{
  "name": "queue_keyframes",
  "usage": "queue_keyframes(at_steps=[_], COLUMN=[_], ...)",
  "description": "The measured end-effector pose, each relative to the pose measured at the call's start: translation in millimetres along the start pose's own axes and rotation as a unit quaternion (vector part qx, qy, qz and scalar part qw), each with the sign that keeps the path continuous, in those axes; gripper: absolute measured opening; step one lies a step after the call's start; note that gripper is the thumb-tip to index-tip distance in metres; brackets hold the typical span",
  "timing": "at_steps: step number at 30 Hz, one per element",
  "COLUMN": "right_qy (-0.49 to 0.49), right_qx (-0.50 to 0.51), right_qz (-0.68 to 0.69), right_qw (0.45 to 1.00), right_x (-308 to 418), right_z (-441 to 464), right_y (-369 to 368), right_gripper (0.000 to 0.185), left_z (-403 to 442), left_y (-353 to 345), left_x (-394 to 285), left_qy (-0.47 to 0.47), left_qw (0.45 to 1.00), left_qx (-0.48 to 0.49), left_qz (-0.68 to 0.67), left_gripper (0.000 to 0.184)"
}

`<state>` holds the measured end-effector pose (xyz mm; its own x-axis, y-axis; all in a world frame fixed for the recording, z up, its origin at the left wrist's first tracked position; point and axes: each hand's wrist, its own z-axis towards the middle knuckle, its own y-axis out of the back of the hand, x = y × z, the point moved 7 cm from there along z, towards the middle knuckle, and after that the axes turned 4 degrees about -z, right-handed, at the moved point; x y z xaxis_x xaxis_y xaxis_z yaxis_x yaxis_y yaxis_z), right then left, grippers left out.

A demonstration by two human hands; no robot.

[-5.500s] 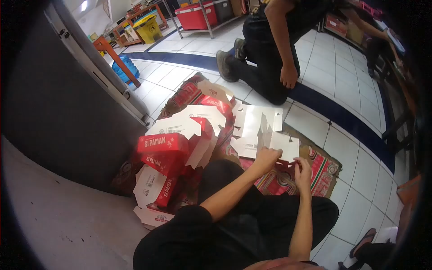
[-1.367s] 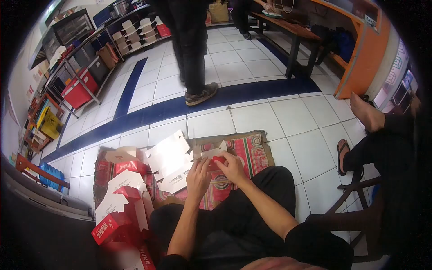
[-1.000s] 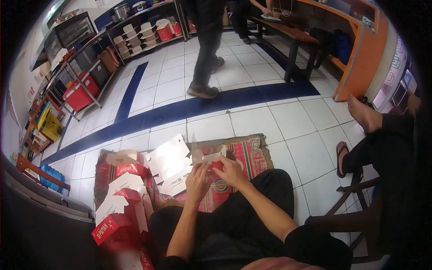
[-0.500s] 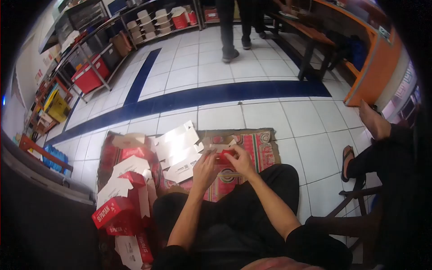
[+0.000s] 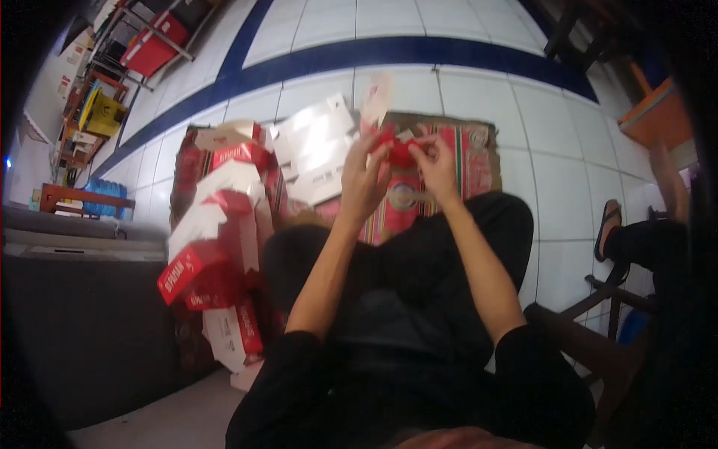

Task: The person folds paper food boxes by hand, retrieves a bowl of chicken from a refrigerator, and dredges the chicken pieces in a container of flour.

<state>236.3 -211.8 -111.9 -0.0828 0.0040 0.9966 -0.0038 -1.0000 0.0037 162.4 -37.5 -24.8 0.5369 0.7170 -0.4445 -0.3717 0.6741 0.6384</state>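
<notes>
Between my two hands is a red and white cardboard box (image 5: 402,153), partly folded, with a pale flap standing up on its far side. My left hand (image 5: 364,178) is closed on the box's left side. Thumb and fingers of my right hand (image 5: 438,166) pinch its right side. Motion blurs the box, and my fingers cover part of it. Just left of my left hand, flat white box blanks (image 5: 313,146) lie on the patterned mat (image 5: 475,161). Further left is a pile of red and white printed boxes (image 5: 243,232), folded and overlapping.
A dark grey cabinet (image 5: 90,322) stands close on my left. To the right are a dark wooden chair (image 5: 583,337) and another person's sandalled foot (image 5: 609,221). White floor tiles (image 5: 336,82) with a blue stripe (image 5: 359,51) lie beyond the mat.
The view has tipped downward, so the far shelves and the walking person are out of sight. Both hands still hold the box, and its pale flap now stands up higher.
</notes>
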Motion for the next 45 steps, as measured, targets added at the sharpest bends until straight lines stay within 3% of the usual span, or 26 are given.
queue_keyframes(at_steps=[1,3,6,8,10,12,16,20,22,26,28,29,31,32,33,34,36,38,42,45], right_qy=[-0.069,-0.071,-0.079,-0.072,-0.065,-0.094,-0.093,-0.099,-0.031,0.010,0.066,0.069,0.001,0.003,-0.050,-0.104,-0.086,-0.040,0.007,0.044], right_qx=[0.008,0.012,0.020,0.024,0.023,0.044,0.036,0.039,0.055,0.053,0.065,0.069,0.083,0.087,0.085,0.081,0.082,0.056,0.029,0.056], right_qz=[0.009,0.032,0.070,0.129,0.114,0.049,0.044,0.062,0.016,-0.029,-0.206,-0.204,-0.014,-0.012,0.076,0.162,0.150,0.034,0.004,-0.074], right_qw=[0.998,0.997,0.994,0.989,0.991,0.993,0.994,0.992,0.998,0.998,0.974,0.974,0.996,0.996,0.992,0.978,0.981,0.997,1.000,0.995], right_x=[5.2,7.5,8.6,8.9,12.5,12.0,5.6,5.0,11.2,14.7,17.7,16.0,4.5,2.3,0.0,-2.5,2.6,7.1,25.0,19.2], right_z=[-6.2,-3.9,-11.3,-6.5,-6.6,-9.6,-7.4,-6.3,-4.9,-6.9,-8.4,-8.7,-7.3,-7.3,-9.9,-11.7,-10.7,-9.6,-17.1,-20.0], right_y=[0.6,-2.6,-6.2,-12.5,-14.1,-14.0,-11.5,-6.0,-6.7,-5.5,-3.3,-4.6,-10.8,-12.2,-13.2,-15.2,-17.0,-14.0,-17.8,-21.2], right_gripper=[0.023,0.023,0.023,0.021,0.019,0.017,0.016,0.019,0.014,0.014,0.013,0.013,0.017,0.017,0.016,0.015,0.017,0.018,0.013,0.014], left_z=[-0.3,5.3,2.6,-2.8,-4.2,-15.5,-9.2,-4.9,-5.3,-5.6,-3.7,-3.9,-3.0,-3.6,-5.8,-5.6,-1.2,-2.9,-2.4,-10.9], left_y=[4.9,12.9,12.2,-5.6,-10.3,-17.3,-12.9,-9.8,-8.6,-5.6,-3.6,-4.5,-4.0,-6.1,-9.2,-10.8,-8.9,-6.9,-7.8,-18.2], left_x=[-2.1,-5.4,5.2,35.4,49.6,63.8,53.6,51.3,51.2,50.5,42.4,39.8,38.3,36.9,38.5,39.9,38.5,31.7,30.3,44.9], left_qy=[0.010,0.018,0.103,0.216,0.224,0.298,0.230,0.209,0.167,0.182,0.164,0.173,0.170,0.168,0.231,0.232,0.224,0.223,0.179,0.236], left_qw=[0.999,0.998,0.991,0.944,0.936,0.872,0.930,0.942,0.963,0.960,0.966,0.956,0.956,0.955,0.923,0.924,0.910,0.917,0.938,0.912], left_qx=[-0.030,-0.060,-0.071,-0.092,-0.090,-0.116,-0.076,-0.066,-0.063,-0.068,-0.053,-0.052,-0.038,-0.021,-0.016,-0.018,-0.052,-0.047,-0.048,-0.065], left_qz=[0.010,0.019,-0.042,-0.231,-0.256,-0.371,-0.275,-0.252,-0.203,-0.203,-0.194,-0.230,-0.236,-0.245,-0.306,-0.304,-0.345,-0.328,-0.294,-0.328], left_gripper=[0.060,0.064,0.069,0.070,0.065,0.060,0.056,0.057,0.059,0.057,0.055,0.053,0.055,0.057,0.057,0.057,0.057,0.056,0.057,0.064])
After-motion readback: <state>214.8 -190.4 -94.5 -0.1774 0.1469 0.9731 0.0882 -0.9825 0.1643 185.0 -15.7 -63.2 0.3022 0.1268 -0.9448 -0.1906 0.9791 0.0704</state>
